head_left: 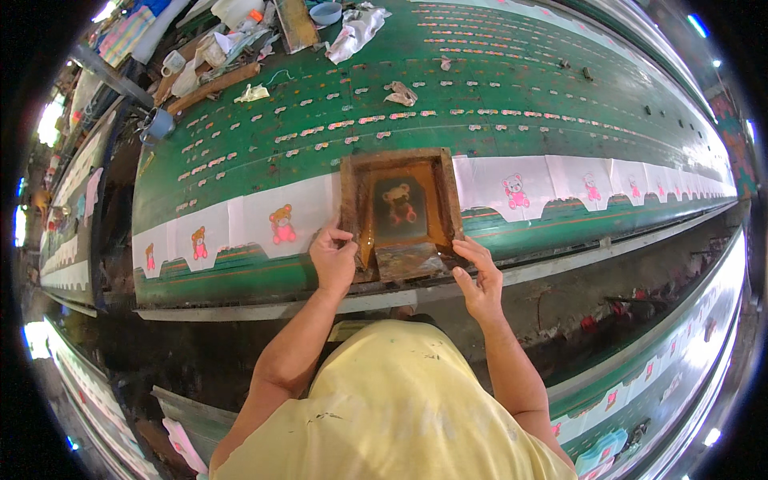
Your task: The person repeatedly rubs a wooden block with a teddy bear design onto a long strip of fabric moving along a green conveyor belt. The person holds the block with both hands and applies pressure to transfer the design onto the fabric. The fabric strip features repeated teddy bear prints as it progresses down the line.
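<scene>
A wooden screen frame (pixel 400 205) lies flat on the green table (pixel 496 104), over the white cloth strip (pixel 264 216). Left hand (pixel 334 258) pinches its left rail; right hand (pixel 478 280) pinches its lower right corner.

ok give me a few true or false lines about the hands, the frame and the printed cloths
1. Both hands grip the frame. True: the left hand is at its left edge, the right hand at its right.
2. The frame lies on a red table. False: the table is green.
3. The cloths show bears. True.
4. The frame's mesh is blank. False: a bear shape shows in it.
5. A blue mug stands at the table's far left. True.
</scene>
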Demonstrator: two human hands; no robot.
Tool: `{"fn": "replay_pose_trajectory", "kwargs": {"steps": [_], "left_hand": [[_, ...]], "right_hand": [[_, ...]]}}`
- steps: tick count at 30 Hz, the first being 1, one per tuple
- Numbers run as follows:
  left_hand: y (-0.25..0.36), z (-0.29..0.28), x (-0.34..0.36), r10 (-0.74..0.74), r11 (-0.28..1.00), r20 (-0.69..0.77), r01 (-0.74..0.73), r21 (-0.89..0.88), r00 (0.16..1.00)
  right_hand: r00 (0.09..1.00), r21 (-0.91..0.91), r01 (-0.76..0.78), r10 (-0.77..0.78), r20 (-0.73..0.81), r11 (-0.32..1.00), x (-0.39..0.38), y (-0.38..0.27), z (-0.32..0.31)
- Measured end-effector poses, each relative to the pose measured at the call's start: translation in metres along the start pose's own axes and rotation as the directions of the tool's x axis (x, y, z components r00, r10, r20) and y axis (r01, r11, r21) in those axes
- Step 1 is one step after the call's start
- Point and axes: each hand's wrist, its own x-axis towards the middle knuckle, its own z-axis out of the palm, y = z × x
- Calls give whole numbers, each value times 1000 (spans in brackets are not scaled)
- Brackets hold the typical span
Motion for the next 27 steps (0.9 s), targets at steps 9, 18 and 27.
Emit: {"fn": "replay_pose_trajectory", "kwargs": {"steps": [9, 18, 27], "left_hand": [[-7, 2, -1, 14, 984, 37, -7, -177, 999], [-16, 8, -2, 20, 999, -54, -18, 34, 998], [-10, 4, -7, -52, 980, 52, 41, 196, 997]], "right_hand": [[924, -306, 354, -280, 259, 884, 20, -34, 11], [801, -452, 499, -194, 567, 740, 53, -61, 25], [756, -522, 482, -34, 654, 703, 79, -69, 35]]}}
